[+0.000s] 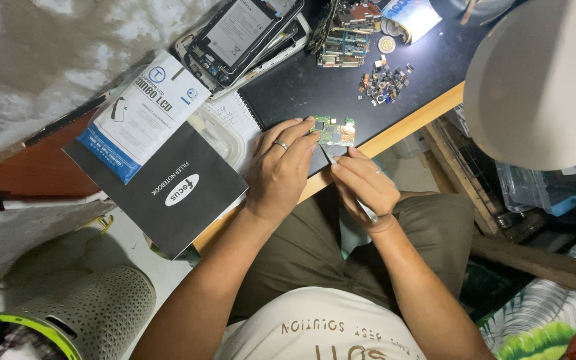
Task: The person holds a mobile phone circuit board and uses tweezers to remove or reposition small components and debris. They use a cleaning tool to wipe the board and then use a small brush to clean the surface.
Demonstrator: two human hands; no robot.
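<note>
Your left hand [281, 167] rests on the edge of the black desk mat [301, 87], fingertips pinning the small green circuit board [336, 131] at its left side. Your right hand [363, 185], closed around thin metal tweezers [341, 172], sits just below the board, the tips touching its lower edge.

Small green circuit board [335, 131] flat at black mat's near edge

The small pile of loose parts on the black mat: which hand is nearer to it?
Right. The right hand sits below the pile of loose parts, holding a thin tool; the left hand is farther left, on the green circuit board.
</note>
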